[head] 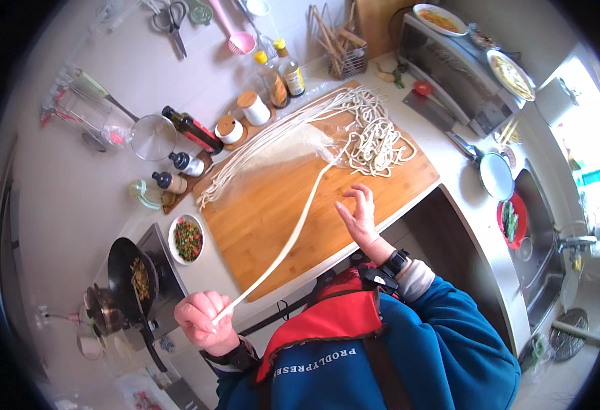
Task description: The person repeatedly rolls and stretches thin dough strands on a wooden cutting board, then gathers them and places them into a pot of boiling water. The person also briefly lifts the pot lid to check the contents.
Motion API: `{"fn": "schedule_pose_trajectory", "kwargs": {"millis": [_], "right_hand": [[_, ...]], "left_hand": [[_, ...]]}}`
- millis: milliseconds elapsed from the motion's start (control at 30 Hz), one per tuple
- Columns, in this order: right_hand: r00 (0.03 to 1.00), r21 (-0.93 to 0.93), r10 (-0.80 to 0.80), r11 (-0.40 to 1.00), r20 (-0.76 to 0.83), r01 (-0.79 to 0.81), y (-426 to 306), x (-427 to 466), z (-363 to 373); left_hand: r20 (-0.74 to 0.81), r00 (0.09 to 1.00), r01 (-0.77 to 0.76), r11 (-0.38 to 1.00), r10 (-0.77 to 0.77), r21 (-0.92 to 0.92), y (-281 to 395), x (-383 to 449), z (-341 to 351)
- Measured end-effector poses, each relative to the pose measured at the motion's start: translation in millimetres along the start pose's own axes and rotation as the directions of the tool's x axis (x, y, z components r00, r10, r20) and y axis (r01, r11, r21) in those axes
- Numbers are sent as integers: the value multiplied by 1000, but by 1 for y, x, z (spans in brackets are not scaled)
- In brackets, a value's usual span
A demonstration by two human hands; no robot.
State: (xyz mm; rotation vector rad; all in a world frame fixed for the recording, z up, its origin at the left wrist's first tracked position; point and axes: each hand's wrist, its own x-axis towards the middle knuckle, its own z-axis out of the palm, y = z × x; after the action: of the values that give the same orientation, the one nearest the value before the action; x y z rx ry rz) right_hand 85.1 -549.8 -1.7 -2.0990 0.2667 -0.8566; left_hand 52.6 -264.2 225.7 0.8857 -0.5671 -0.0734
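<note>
Between its fingers my left hand (205, 318) grips one end of a long dough strand (300, 225). The strand stretches slantwise over the wooden board (259, 225) to a tangled heap of noodles (379, 146) at the board's right end. Over the board's near edge, below that heap, my right hand (358, 215) is held with thumb and fingers apart and nothing in it. Long straight noodle strands (279, 133) run along the board's back edge. Beside them a clear plastic sheet (289, 148) lies on the wood.
Bottles (282, 77) and lidded white jars (252, 108) line the wall. To the left are a bowl of chopped vegetables (188, 240) and a wok (131, 279) with food. A cleaver (428, 108), a small pan (495, 177) and a sink (535, 256) are at right.
</note>
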Motion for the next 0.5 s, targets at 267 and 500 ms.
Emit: {"fn": "schedule_pose_trajectory", "kwargs": {"millis": [267, 500], "right_hand": [[350, 479, 348, -420, 870, -771, -55, -15, 2], [603, 778, 503, -289, 619, -558, -66, -1, -64]], "left_hand": [[373, 928, 15, 998, 7, -54, 11, 3, 11], [222, 958, 235, 941, -182, -242, -1, -16, -42]]}}
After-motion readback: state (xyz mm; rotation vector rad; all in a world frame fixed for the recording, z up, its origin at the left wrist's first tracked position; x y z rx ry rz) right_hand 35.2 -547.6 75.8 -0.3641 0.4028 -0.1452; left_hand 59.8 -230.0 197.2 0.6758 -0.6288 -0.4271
